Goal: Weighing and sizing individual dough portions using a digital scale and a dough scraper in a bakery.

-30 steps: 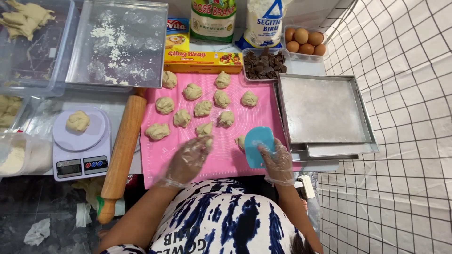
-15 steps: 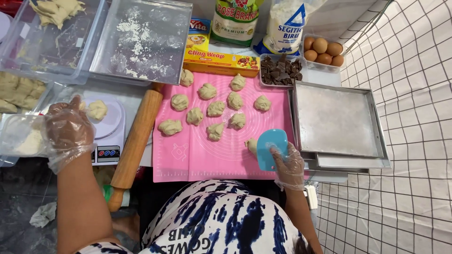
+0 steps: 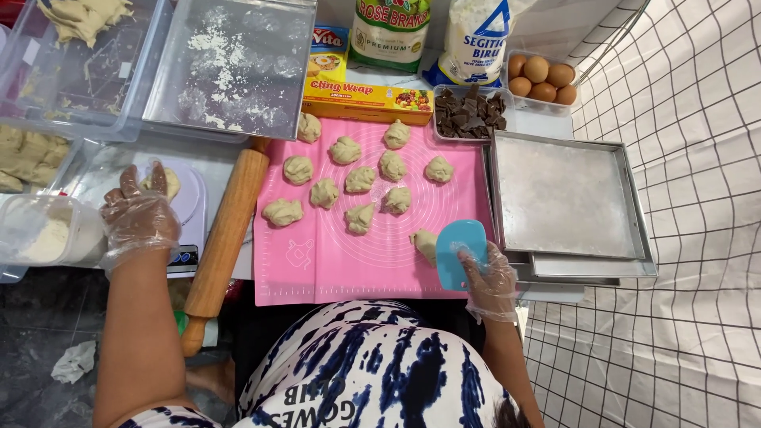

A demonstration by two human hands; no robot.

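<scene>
Your left hand [image 3: 141, 215], in a thin clear glove, is over the white kitchen scale [image 3: 184, 208] with the fingers spread and loosely curled above the dough piece [image 3: 168, 182] on its platform; you can't tell from here whether the fingertips have actually closed on it or only touch it. Your right hand [image 3: 490, 273], also gloved, is clamped on the blue dough scraper [image 3: 460, 252], thumb over its lower edge, the blade resting on the pink silicone mat [image 3: 333, 261] just beside the nearest dough ball [image 3: 426, 242], which keeps the cutter ready at the working edge. Further out on the mat, the other portioned dough pieces [image 3: 361, 179] sit apart from each other so they don't stick. A wooden rolling pin [image 3: 226, 238] lies along the mat's left edge, between mat and scale. To your right the metal baking tray [image 3: 564, 198] sits on the table, with chocolate chunks [image 3: 469, 113] and eggs [image 3: 542, 78] behind it.
</scene>
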